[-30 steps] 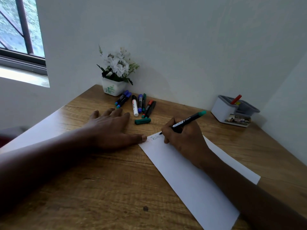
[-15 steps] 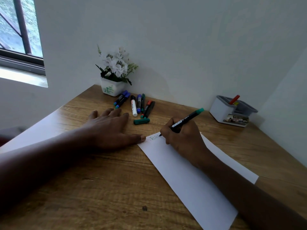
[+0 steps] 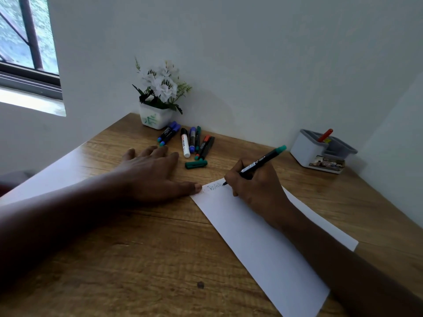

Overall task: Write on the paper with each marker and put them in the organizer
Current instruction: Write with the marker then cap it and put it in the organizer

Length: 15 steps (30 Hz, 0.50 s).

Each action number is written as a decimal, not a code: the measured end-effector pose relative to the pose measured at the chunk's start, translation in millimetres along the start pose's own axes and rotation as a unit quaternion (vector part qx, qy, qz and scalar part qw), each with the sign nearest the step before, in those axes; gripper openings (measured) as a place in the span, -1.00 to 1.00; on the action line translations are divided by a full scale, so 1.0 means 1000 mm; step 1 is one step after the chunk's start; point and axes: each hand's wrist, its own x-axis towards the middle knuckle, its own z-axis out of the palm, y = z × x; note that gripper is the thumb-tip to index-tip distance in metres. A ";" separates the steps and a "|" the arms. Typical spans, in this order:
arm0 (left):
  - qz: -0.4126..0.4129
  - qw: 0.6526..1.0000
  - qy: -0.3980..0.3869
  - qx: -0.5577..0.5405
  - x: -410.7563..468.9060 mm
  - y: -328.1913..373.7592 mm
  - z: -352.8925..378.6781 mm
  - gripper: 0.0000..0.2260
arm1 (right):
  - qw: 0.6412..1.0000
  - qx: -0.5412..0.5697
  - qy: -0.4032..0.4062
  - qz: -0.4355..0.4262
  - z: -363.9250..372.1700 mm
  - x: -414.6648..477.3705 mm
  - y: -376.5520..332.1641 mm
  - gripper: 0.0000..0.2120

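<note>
Paper (image 3: 263, 248) lies slantwise on the wooden bench (image 3: 137, 259), its near end toward the person. At its far end the right hand (image 3: 256, 191) rests on the sheet, its grip closed round a green marker (image 3: 263, 160), tip down on the paper at the end of a short line of small writing, the green tail pointing up and away to the right. The left hand (image 3: 151, 177) lies flat on the bench just left of the sheet, fingers straight and holding nothing, with the thumb tip pressed at the paper's far left corner. The step in hand looks to be the test line with this marker. To do it well, the thumb should pin the corner firmly so the sheet cannot swivel under the stroke, the pressure on the tip should be light, and the line should be short, leaving room lower down for the colours to come. Just beyond the two hands lies a loose green cap (image 3: 196, 164), likely this marker's, which should go back on before storing. Behind it a row of capped markers (image 3: 190, 143) waits beside a flower pot (image 3: 155, 116). Far right, against the wall, the organizer (image 3: 306, 154) holds one red marker (image 3: 325, 135); most of the task appears undone.
</note>
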 end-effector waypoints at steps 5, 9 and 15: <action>0.000 1.000 -0.001 0.001 -0.001 0.001 -0.001 0.12 | 0.999 0.006 -0.032 -0.005 -0.002 -0.001 -0.001 -0.85; 0.000 1.000 0.002 -0.007 -0.001 0.001 -0.001 0.10 | 1.000 -0.006 -0.008 0.006 -0.002 0.000 -0.001 -0.87; 0.008 0.999 0.015 -0.032 -0.001 -0.001 0.000 0.09 | 0.994 0.060 0.049 0.082 -0.001 0.003 0.002 -0.85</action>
